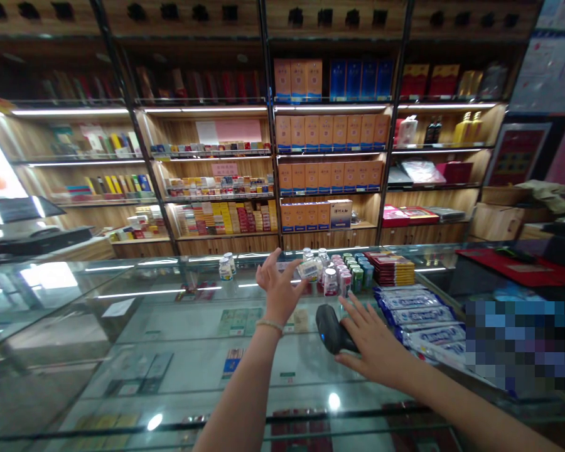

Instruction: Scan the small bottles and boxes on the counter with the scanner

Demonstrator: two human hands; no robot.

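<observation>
My left hand [279, 290] is over the glass counter, with a small white-capped bottle [309, 270] tilted between its thumb and index fingertip. The other fingers of that hand are raised and apart. My right hand [370, 339] is spread with fingers stretched out, beside the handle of a black handheld barcode scanner [328, 328]. The scanner rests on the glass and shows a small blue light. Whether the palm touches its handle is hidden. Just beyond the hands stand rows of small bottles in white, pink [344, 282] and green [356, 277].
Two small bottles [226, 268] stand apart at the left. Stacked red and yellow packs [390, 269] and blue-white packets [421, 307] lie to the right. A red mat [522, 267] is farther right. Goods show beneath the glass counter [193, 351]; boxed shelves [329, 133] line the wall.
</observation>
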